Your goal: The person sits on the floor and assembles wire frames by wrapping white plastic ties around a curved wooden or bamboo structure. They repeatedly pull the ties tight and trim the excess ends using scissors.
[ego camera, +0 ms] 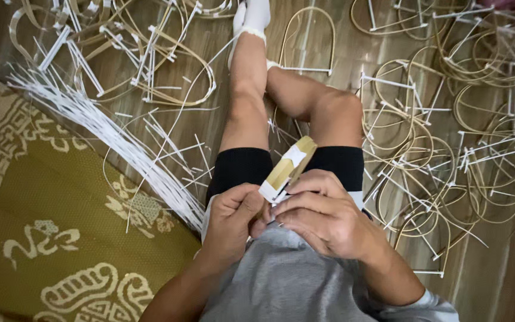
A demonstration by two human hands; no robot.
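Observation:
I sit on the floor with my legs stretched out ahead. My left hand (232, 216) and my right hand (322, 213) meet in front of my grey shirt. Both grip the near end of a bent bamboo strip loop (290, 167), seen edge-on and pointing away and up to the right. A white plastic tie wraps the strip near my fingers, and a second white band sits near its far end. My thumbs press on the near tie. How the tie is fastened is hidden under my fingers.
A long bundle of white plastic ties (108, 134) lies fanned out on my left, partly on a yellow patterned mat (43, 226). Several finished bamboo loops with white ties (448, 161) cover the wooden floor on my right and more bamboo loops (144, 59) lie at the far left.

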